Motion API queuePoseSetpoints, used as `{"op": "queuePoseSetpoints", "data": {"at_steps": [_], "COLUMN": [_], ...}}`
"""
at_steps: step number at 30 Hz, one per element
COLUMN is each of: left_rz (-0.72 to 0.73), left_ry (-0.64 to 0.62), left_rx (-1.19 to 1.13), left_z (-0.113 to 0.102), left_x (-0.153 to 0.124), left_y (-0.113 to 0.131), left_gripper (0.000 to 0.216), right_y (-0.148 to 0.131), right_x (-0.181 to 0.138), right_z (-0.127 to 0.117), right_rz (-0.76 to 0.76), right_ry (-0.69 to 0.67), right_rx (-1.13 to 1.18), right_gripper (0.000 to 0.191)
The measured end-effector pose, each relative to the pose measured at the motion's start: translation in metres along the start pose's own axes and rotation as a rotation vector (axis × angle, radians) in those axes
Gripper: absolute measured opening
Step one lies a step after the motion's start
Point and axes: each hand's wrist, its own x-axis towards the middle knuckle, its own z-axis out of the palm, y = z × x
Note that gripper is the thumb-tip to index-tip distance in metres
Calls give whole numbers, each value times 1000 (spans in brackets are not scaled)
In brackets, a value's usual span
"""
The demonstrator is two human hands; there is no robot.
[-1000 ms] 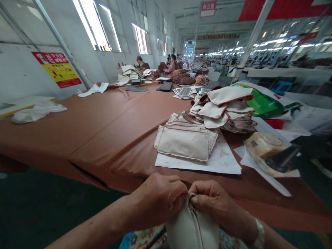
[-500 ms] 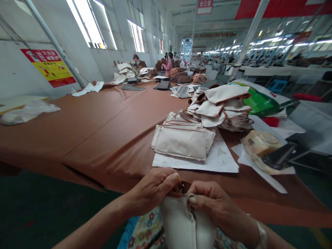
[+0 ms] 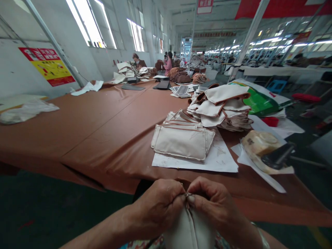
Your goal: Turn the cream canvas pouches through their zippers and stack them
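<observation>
Cream pouch (image 3: 190, 230), below both hands (image 3: 162, 199) (image 3: 216, 199), pinched at top

Bright windows (image 3: 85, 22) pierce the white left wall (image 3: 14, 76); strip lights (image 3: 271, 40) glow at right; the floor (image 3: 52, 207) is dark green.

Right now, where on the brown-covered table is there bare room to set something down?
The widest bare patch of brown table lies between the plastic bag at picture left and the stacked cream pouches. The right side is crowded: pouches on white paper, a heaped fabric pile behind, a yellowish block beside.
</observation>
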Motion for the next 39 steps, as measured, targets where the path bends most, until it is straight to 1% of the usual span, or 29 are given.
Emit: {"op": "queuePoseSetpoints", "data": {"at_steps": [3, 4, 6, 9, 11, 13, 14, 16, 19, 22, 23, 25, 26, 28, 29, 30, 32, 34, 36, 39], "left_rz": [7, 12, 9, -52, -110, -148, -162, -186, -210, -185, -169, -137, -124, -106, -95, -80, -40, -5, 9, -10], "left_ry": [-7, -9, -6, 47, 65, 13, -27, -102, -152, -186, -195, -207, -211, -213, -210, -205, -190, -169, -140, -107], "left_rx": [-57, -96, -190, -399, -592, -762, -810, -828, -780, -750, -723, -659, -624, -565, -534, -502, -428, -353, -307, -355], "left_z": [-2, -2, -2, 4, 9, 14, 15, 15, 11, 7, 6, 4, 3, 0, -1, -3, -6, -7, -7, -3], "left_x": [-3, -3, -4, -5, -6, -6, -7, -8, -9, -9, -9, -9, -9, -9, -9, -10, -10, -10, -10, -8], "left_y": [0, 0, -2, -6, -9, -12, -13, -14, -12, -12, -12, -13, -14, -14, -13, -11, -7, -2, 1, -2], "left_gripper": [24, 24, 26, 45, 56, 56, 54, 50, 48, 47, 47, 45, 43, 40, 38, 37, 35, 30, 26, 28], "right_y": [-4, -4, -5, -5, -5, -3, -2, 1, 4, 1, 0, -2, -4, -8, -11, -14, -20, -24, -25, -19], "right_x": [-4, -5, -7, -10, -12, -13, -14, -15, -16, -20, -21, -24, -25, -25, -24, -22, -18, -13, -10, -7], "right_z": [2, 2, 4, 4, 4, 1, -1, -5, -9, -8, -8, -7, -8, -10, -11, -13, -15, -16, -15, -11], "right_rz": [-60, -104, -245, -489, -569, -605, -635, -732, -874, -924, -914, -839, -776, -598, -498, -405, -279, -213, -163, -110], "right_ry": [-1, 0, 7, 32, 16, -30, -60, -100, -103, -115, -114, -84, -67, -58, -76, -108, -187, -268, -320, -315], "right_rx": [-6, -12, -58, -220, -331, -410, -465, -614, -828, -883, -853, -718, -630, -460, -386, -324, -239, -203, -198, -201], "right_gripper": [15, 14, 12, 14, 17, 20, 22, 26, 27, 27, 26, 23, 23, 19, 17, 19, 30, 33, 31, 23]}}
